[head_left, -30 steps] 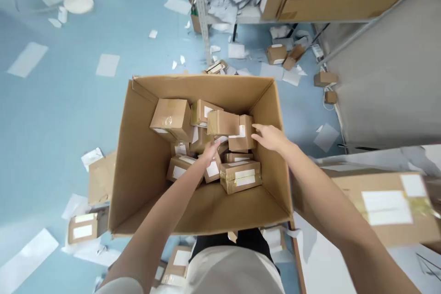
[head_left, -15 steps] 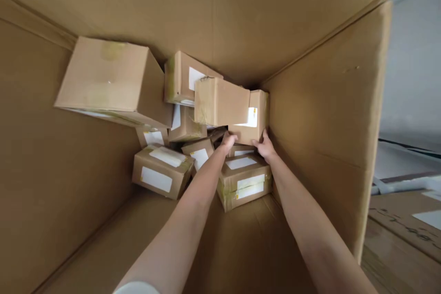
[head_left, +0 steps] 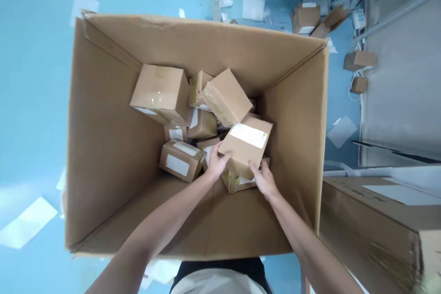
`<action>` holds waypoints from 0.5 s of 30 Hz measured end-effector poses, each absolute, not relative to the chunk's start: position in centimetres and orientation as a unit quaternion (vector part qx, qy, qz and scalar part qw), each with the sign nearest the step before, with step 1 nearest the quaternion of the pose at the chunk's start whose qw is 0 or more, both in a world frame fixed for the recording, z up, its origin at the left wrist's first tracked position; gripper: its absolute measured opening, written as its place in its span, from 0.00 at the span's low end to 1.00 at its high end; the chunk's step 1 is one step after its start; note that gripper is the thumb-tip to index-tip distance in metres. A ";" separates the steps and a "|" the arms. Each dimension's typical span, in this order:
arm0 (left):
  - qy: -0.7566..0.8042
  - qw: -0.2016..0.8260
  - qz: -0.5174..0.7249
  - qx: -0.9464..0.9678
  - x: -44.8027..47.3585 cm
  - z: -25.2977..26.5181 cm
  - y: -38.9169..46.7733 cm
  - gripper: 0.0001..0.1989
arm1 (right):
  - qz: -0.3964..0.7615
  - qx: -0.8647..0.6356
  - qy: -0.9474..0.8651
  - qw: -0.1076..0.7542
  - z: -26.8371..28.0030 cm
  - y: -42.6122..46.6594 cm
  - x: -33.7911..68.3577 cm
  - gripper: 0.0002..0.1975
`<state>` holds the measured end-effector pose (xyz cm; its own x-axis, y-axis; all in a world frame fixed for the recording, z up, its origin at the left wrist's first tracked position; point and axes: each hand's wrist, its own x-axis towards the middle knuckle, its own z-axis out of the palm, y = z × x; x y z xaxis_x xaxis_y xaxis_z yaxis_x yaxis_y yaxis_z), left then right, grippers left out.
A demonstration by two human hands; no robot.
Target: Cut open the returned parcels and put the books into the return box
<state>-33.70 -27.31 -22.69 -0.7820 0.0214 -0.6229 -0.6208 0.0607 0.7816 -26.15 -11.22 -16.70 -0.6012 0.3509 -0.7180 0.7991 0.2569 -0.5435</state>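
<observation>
Both of my hands grip one small cardboard box with a white label on top, inside a large open carton. My left hand is at its near left corner, and my right hand is on its near right side. The held box is tilted. Beneath it lies a taped, labelled box, partly covered. Just behind, another box leans at an angle. To the left are a bigger box and a box with two white labels.
A large closed carton stands right of the open one. On the blue floor lie scattered papers. Small boxes sit by the wall at the far right, and an opened box is at the back.
The labelled box has come up and toward me in both hands, its label now facing up. The box behind it has turned. My view has pulled back above the carton.
</observation>
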 end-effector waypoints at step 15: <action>0.759 0.315 0.559 0.108 -29.6 -21.5 -33.9 0.29 | -0.290 0.301 0.882 0.219 -11.4 -8.8 -25.5 0.25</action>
